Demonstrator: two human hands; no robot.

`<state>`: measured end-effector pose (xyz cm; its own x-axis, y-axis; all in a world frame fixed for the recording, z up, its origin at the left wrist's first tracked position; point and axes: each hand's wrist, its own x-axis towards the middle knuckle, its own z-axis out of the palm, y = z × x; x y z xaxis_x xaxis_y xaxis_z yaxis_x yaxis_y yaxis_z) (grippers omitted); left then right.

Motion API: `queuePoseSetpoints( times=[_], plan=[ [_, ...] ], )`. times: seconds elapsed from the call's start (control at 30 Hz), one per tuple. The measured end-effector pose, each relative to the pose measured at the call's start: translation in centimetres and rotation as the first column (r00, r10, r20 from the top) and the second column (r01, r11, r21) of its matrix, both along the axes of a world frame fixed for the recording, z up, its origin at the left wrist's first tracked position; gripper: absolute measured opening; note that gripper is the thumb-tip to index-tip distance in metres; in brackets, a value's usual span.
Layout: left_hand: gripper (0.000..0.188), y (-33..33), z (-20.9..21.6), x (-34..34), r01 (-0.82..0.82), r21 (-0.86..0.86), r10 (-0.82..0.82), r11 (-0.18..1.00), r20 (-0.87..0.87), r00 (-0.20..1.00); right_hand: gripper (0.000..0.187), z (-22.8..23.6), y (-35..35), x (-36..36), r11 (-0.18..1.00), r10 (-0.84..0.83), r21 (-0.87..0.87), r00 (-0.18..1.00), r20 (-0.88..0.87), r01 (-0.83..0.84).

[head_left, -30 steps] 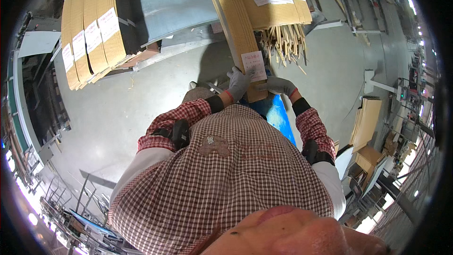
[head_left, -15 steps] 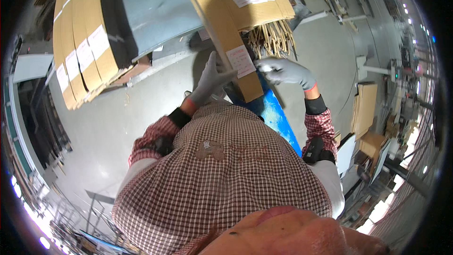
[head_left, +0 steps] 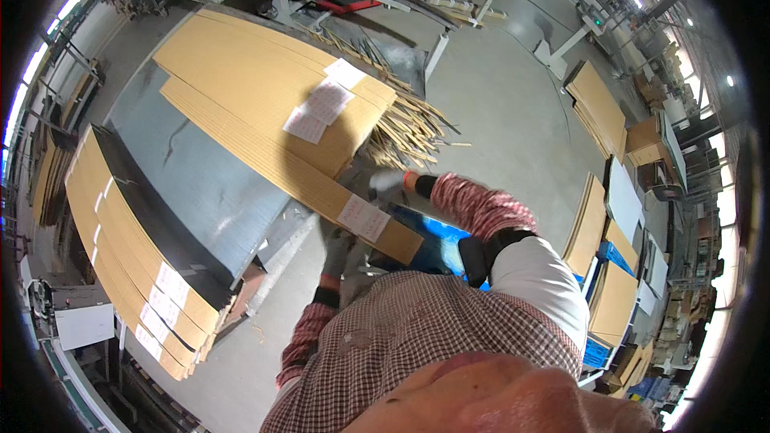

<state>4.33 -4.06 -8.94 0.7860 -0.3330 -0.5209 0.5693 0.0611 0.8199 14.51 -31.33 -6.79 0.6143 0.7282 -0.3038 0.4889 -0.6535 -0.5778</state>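
A long, narrow stack of brown cardboard strips (head_left: 265, 138) runs from the far left toward me, with a white label (head_left: 363, 217) near its close end. My left hand (head_left: 337, 255), in a grey glove, is at the left edge of this end, in shadow, its fingers partly hidden by the cardboard. On the opposite side, my right hand (head_left: 388, 183), also gloved, is beside the right edge with its fingers curled downward. What the right fingers hold, if anything, is hidden. Below the cardboard end lies a blue surface (head_left: 437, 242) with pale smears.
Wider cardboard sheets (head_left: 257, 72) with labels lie beyond the strips on a grey table (head_left: 188, 164). Thin cardboard offcuts (head_left: 409, 124) stick out at their right. Another labelled cardboard stack (head_left: 120, 252) stands at the left. More flat boards (head_left: 613, 297) lean along the right.
The view has swung, so the table and stacks show farther out. My left hand has dropped lower beside the cardboard edge; my right hand has moved farther along the other edge.
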Motion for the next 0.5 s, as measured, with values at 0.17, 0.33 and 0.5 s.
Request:
queuePoseSetpoints(
  times=[0.17,0.33,0.5],
  plan=[
    [0.033,-3.4,-12.1,4.5,0.431,0.124,-0.445,0.894,0.134,0.885,0.024,-5.4,0.5,-3.8,0.333,-0.717,0.279,0.434,-0.545,0.900],
    [0.035,-1.4,-15.2,4.3,0.439,0.208,-0.473,0.874,0.160,0.866,0.053,7.6,6.8,-6.5,0.405,-0.912,0.540,0.370,0.178,0.738],
    [0.038,-0.3,-15.4,2.6,0.444,0.387,-0.559,0.808,0.268,0.785,0.086,11.9,11.5,-13.8,0.713,-0.580,-0.106,0.668,0.465,0.693]
  ],
)
